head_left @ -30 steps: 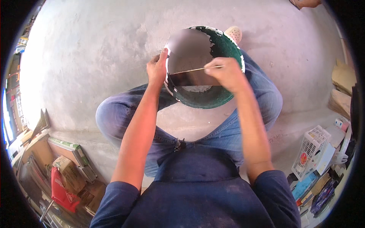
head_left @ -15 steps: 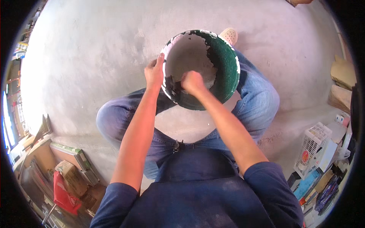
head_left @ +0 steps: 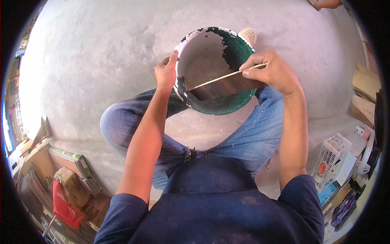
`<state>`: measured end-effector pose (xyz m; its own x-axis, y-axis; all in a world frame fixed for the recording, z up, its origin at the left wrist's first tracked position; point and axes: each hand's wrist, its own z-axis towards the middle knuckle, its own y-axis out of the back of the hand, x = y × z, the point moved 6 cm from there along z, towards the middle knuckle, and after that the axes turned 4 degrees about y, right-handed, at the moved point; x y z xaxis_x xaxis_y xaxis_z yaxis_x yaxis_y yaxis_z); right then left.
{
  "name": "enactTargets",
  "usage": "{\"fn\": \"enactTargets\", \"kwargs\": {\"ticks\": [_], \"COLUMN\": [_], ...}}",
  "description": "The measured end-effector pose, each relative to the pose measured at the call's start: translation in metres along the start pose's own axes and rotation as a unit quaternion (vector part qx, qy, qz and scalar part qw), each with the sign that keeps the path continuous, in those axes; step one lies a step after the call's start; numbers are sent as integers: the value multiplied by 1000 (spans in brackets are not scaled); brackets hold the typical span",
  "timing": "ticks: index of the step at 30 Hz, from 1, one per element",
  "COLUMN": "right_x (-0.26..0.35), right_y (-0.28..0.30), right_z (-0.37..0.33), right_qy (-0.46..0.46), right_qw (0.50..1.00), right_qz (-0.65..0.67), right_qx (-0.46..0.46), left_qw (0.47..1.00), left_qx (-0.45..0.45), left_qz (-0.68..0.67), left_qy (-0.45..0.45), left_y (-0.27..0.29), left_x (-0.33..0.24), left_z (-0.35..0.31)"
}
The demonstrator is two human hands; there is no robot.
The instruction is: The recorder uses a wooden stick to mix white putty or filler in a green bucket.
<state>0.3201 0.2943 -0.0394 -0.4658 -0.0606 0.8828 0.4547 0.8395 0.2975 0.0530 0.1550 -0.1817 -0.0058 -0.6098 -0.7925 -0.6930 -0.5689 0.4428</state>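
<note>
A round green bucket (head_left: pixel 242 54) stands on the floor between my bent legs. Its rim is white and chipped, and pale, greyish residue with dark patches coats part of the inside wall. My left hand (head_left: pixel 166 74) grips the rim at the left, thumb on top. Over the bucket's right side, my right hand (head_left: pixel 271 74) pinches a thin brown board (head_left: pixel 227 86) with a pale long edge between thumb and fingers. The board slants across the opening, its far end inside by the left wall. Whether that end touches the wall I cannot tell.
Grey concrete floor (head_left: pixel 118 53) surrounds me. A white plastic basket (head_left: pixel 334 156) and piled goods stand at the right, near folded cardboard (head_left: pixel 365 81). At the left are a cardboard box (head_left: pixel 72 185) and a red cloth (head_left: pixel 65 207). Someone's foot (head_left: pixel 327 3) shows at the top right.
My right hand has come up out of the bucket and moved right, and the thin board now shows in it. My left hand stays on the rim; the bucket has shifted slightly.
</note>
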Motion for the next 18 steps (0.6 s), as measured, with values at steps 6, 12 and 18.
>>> {"fn": "enactTargets", "kwargs": {"ticks": [6,12,18], "right_x": [-43,-20,-55], "right_y": [-113,-50,-78], "right_z": [35,5,31], "right_qy": [10,-31,-8], "right_qw": [992,999,999], "right_qz": [-126,1,-46], "right_qx": [4,-20,-23], "left_qw": [999,1000,1000], "left_qx": [-17,-13,-18], "left_qz": [-26,-15,-21], "left_qy": [-14,-2,-1], "left_y": [-5,3,-6], "left_x": [4,-6,-2], "left_z": [1,-6,-2]}}
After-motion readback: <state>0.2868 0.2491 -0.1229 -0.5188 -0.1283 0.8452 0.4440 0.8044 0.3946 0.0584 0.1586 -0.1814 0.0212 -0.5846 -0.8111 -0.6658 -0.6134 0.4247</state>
